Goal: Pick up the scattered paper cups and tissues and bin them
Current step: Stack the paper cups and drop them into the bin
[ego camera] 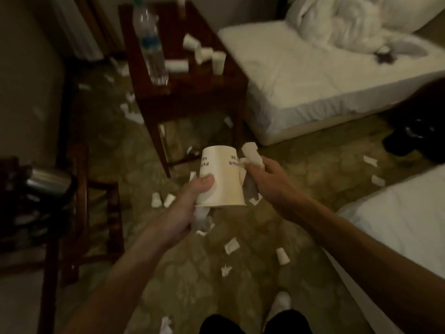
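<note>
Judging from the mess, I put this job at an early stage. My left hand grips a large cream paper cup with printed lettering round its side, thumb on the wall. The cup is tipped with its mouth toward me, and crumpled white tissue is bunched below its rim by my palm. My right hand, just beside the cup, is clenched on a wad of white tissues. That handful is all I can count as collected, and no bin is in view.

Left to gather are small white paper cups on the dark wooden side table near a clear plastic bottle. More little cups and torn tissue scraps lie strewn over the patterned green carpet beside the white beds.

The big cup looks undented, light card, its print upside down. The tissues look soft and rumpled.
</note>
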The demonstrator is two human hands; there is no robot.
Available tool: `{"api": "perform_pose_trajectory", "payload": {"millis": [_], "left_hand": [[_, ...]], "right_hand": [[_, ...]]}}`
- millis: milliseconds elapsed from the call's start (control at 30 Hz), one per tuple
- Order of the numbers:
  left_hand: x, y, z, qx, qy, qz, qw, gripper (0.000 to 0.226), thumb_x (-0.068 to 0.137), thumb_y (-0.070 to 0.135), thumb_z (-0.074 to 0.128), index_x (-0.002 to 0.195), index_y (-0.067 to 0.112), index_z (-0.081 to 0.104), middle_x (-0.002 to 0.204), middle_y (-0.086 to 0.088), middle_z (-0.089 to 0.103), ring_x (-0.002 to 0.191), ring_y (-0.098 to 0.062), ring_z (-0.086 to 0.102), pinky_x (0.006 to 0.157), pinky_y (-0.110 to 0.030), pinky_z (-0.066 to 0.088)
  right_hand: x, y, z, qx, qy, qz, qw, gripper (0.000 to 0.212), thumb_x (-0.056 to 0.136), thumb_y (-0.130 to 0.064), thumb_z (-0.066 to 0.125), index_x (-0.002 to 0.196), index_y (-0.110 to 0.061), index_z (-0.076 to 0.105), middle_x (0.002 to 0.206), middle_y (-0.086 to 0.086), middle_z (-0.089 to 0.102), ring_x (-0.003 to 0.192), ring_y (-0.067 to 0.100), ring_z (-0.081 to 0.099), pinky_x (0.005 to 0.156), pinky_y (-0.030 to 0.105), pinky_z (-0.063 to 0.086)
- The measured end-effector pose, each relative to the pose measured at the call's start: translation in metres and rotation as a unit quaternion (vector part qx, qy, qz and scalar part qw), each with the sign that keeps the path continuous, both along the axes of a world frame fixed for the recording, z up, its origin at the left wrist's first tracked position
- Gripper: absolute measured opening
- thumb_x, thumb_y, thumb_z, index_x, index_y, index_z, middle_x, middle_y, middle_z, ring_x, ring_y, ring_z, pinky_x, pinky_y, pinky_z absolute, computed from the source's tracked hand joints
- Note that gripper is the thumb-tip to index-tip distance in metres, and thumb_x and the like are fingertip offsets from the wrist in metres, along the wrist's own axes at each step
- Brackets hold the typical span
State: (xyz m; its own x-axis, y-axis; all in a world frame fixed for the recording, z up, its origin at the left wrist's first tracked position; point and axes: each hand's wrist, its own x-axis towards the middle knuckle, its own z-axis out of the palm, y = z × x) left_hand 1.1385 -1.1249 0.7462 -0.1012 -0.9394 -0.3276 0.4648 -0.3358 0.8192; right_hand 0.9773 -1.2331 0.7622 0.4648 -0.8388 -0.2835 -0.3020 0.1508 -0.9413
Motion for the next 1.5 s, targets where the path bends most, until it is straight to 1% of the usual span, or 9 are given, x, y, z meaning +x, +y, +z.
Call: {"api": "perform_pose_trajectory", "payload": {"millis": [167, 333, 500, 667, 767, 1033, 1233, 1300, 1500], "left_hand": [[-0.024, -0.034, 0.054, -0.063, 0.028, -0.008, 0.998, 0.089, 0.048, 0.059, 0.089, 0.118, 0.011, 0.06, 0.096, -0.009, 0.077, 0.084, -0.019, 0.075, 0.062, -0.027, 0.059], [-0.064, -0.077, 0.067, -0.085, -0.012, -0.041, 0.995, 0.083, 0.047, 0.069, 0.084, 0.113, 0.02, 0.071, 0.094, -0.009, 0.075, 0.077, -0.018, 0.072, 0.058, -0.024, 0.056], [-0.115, -0.136, 0.059, -0.067, -0.081, -0.099, 0.99, 0.075, 0.046, 0.082, 0.076, 0.104, 0.034, 0.076, 0.096, -0.006, 0.074, 0.082, -0.021, 0.067, 0.06, -0.026, 0.054], [-0.169, -0.213, 0.053, -0.016, -0.011, -0.1, 0.995, 0.095, 0.054, 0.067, 0.081, 0.124, 0.007, 0.06, 0.083, -0.013, 0.069, 0.055, -0.015, 0.059, 0.045, -0.023, 0.047], [-0.204, -0.271, 0.065, 0.016, -0.026, -0.118, 0.992, 0.085, 0.065, 0.064, 0.072, 0.123, 0.004, 0.059, 0.078, -0.015, 0.068, 0.052, -0.017, 0.057, 0.044, -0.024, 0.047], [-0.281, -0.411, 0.085, 0.034, -0.073, -0.249, 0.965, 0.075, 0.07, 0.061, 0.057, 0.123, 0.008, 0.055, 0.075, -0.012, 0.073, 0.058, -0.018, 0.069, 0.048, -0.026, 0.054], [-0.335, -0.524, 0.048, 0.04, -0.156, -0.278, 0.947, 0.088, 0.063, 0.069, 0.071, 0.122, 0.005, 0.058, 0.079, -0.019, 0.07, 0.055, -0.024, 0.063, 0.046, -0.027, 0.049], [-0.348, -0.568, 0.03, 0.039, -0.19, -0.294, 0.936, 0.103, 0.052, 0.075, 0.075, 0.125, 0.005, 0.061, 0.091, -0.019, 0.072, 0.064, -0.024, 0.067, 0.05, -0.029, 0.05], [-0.376, -0.702, -0.014, 0.125, -0.117, -0.378, 0.91, 0.097, 0.051, 0.066, 0.084, 0.124, 0.007, 0.06, 0.099, -0.019, 0.075, 0.078, -0.025, 0.074, 0.061, -0.031, 0.058]], "right_hand": [[-0.041, -0.001, 0.057, -0.052, -0.064, -0.055, 0.995, 0.026, 0.098, -0.033, 0.053, 0.084, -0.045, 0.071, 0.086, -0.019, 0.073, 0.081, 0.005, 0.069, 0.059, 0.017, 0.053], [-0.095, -0.019, 0.072, -0.085, -0.072, -0.125, 0.986, 0.013, 0.097, -0.04, 0.053, 0.102, -0.037, 0.065, 0.104, -0.01, 0.072, 0.1, 0.012, 0.067, 0.088, 0.037, 0.056], [-0.154, -0.062, 0.064, -0.03, -0.109, -0.183, 0.977, 0.009, 0.098, -0.034, 0.052, 0.099, -0.039, 0.06, 0.102, -0.009, 0.074, 0.095, 0.011, 0.071, 0.08, 0.028, 0.058], [-0.218, -0.124, 0.052, 0.044, -0.153, -0.233, 0.959, 0.011, 0.095, -0.032, 0.057, 0.105, -0.032, 0.059, 0.09, -0.012, 0.076, 0.086, 0.01, 0.073, 0.074, 0.03, 0.06], [-0.258, -0.168, 0.05, 0.066, -0.186, -0.253, 0.947, 0.013, 0.095, -0.032, 0.057, 0.107, -0.028, 0.058, 0.085, -0.011, 0.076, 0.079, 0.008, 0.073, 0.058, 0.022, 0.057], [-0.332, -0.267, 0.041, 0.088, -0.212, -0.369, 0.901, 0.005, 0.097, -0.035, 0.052, 0.093, -0.035, 0.053, 0.068, -0.021, 0.071, 0.066, -0.003, 0.069, 0.049, 0.014, 0.052], [-0.369, -0.337, 0.011, 0.086, -0.179, -0.431, 0.88, 0.007, 0.098, -0.037, 0.05, 0.093, -0.033, 0.053, 0.07, -0.02, 0.071, 0.068, 0.001, 0.069, 0.047, 0.012, 0.049], [-0.378, -0.37, -0.008, 0.089, -0.174, -0.453, 0.87, 0.007, 0.098, -0.035, 0.049, 0.101, -0.032, 0.054, 0.089, -0.013, 0.071, 0.082, 0.011, 0.069, 0.053, 0.015, 0.052], [-0.384, -0.479, -0.05, 0.157, -0.233, -0.534, 0.798, 0.013, 0.1, -0.034, 0.046, 0.111, -0.032, 0.054, 0.108, -0.002, 0.066, 0.094, 0.016, 0.066, 0.057, 0.022, 0.056]]}}
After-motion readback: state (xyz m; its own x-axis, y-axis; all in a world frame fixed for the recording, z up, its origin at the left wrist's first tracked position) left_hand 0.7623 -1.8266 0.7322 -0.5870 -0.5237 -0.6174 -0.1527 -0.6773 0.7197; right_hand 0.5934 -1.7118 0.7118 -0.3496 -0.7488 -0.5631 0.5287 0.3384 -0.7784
